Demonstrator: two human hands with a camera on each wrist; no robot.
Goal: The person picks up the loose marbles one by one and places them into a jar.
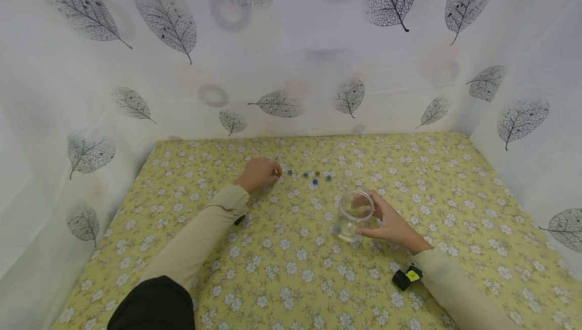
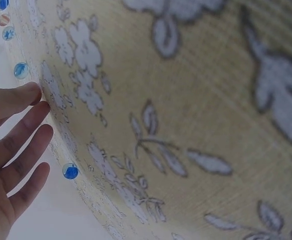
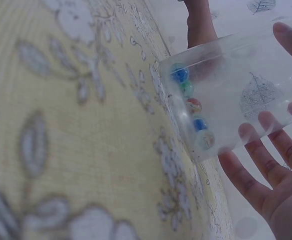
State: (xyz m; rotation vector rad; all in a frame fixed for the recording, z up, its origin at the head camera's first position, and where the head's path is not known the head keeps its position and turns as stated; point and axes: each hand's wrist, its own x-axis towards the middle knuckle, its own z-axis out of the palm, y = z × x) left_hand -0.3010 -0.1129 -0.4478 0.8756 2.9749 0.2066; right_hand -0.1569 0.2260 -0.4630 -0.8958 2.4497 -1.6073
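My left hand (image 1: 260,173) is low over the cloth at the left end of a loose group of glass marbles. In the left wrist view its fingers (image 2: 28,132) are loosely bent, with no marble visible between them. One blue-and-clear marble (image 2: 70,171) lies beyond the little finger, and another blue marble (image 2: 20,70) sits just past the thumb. My right hand (image 1: 391,224) holds a clear wide-mouthed jar (image 1: 349,234) upright, thumb on one side and fingers on the other. Several coloured marbles (image 3: 193,105) rest at the bottom of the jar in the right wrist view.
A yellow cloth with white flowers (image 1: 282,269) covers the table. More marbles lie between the hands, among them a deep blue marble (image 1: 315,182) and a brownish marble (image 1: 317,174). White leaf-printed curtains (image 1: 291,67) surround the table at the back and sides.
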